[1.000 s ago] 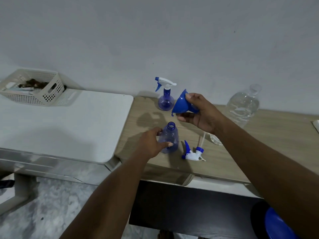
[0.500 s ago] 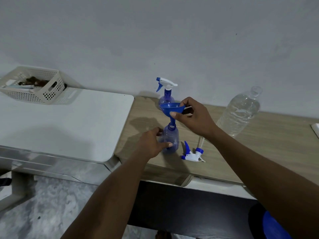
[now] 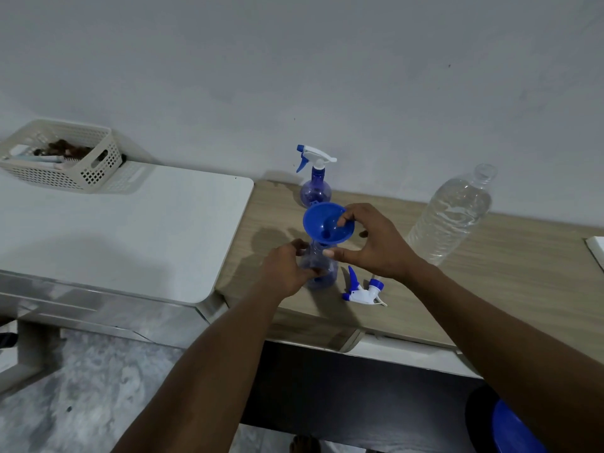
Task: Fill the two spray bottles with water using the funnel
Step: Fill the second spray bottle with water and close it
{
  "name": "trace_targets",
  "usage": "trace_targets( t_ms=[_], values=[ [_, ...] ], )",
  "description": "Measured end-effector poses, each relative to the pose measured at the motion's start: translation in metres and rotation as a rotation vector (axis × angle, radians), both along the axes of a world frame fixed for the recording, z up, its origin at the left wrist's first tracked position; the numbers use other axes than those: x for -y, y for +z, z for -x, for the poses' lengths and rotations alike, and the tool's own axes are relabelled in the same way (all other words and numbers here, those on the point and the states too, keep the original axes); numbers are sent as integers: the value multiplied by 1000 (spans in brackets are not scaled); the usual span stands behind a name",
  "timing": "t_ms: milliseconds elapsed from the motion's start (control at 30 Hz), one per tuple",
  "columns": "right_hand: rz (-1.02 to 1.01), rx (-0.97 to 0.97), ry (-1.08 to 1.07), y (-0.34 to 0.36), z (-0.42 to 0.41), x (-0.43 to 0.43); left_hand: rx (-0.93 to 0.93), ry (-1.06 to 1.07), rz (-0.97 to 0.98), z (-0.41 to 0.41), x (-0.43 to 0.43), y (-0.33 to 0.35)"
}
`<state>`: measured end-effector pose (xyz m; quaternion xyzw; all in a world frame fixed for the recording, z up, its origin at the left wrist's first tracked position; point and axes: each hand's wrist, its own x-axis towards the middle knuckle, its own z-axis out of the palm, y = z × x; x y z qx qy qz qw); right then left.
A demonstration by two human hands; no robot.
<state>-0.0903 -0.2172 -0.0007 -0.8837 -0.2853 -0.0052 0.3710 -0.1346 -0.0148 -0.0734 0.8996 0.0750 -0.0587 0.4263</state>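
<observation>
Fingers (image 3: 347, 218) of right hand (image 3: 376, 246) have seated funnel (image 3: 318, 220) deeper in bottle (image 3: 322, 276).

A cream lattice basket (image 3: 98, 173) holding odds and ends sat at ten o'clock on a white table (image 3: 130, 230); a wood-grain desk (image 3: 506, 282) adjoined it toward three o'clock.

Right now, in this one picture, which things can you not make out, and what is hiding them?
Head view only:
1. Spout of the funnel and neck of the open spray bottle: hidden under the funnel bowl and the right hand.
2. Water level in that bottle: covered by the left hand.
3. Contents of the basket: too small and dark.
4. The blue round thing at bottom right: cut off by the edge.
</observation>
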Motion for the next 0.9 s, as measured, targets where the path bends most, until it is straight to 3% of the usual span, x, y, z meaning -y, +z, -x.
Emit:
trace_targets(
  t_ms=[433,733,900],
  values=[
    [-141,-133,-80,9,7,-8,-24,20,22,-4,1,-5],
    [-123,-166,-120,2,7,-5,-6,-10,45,-4,5,-4],
    [-258,30,-352,-4,14,13,50,24,63,-1,12,-7]
  ],
)
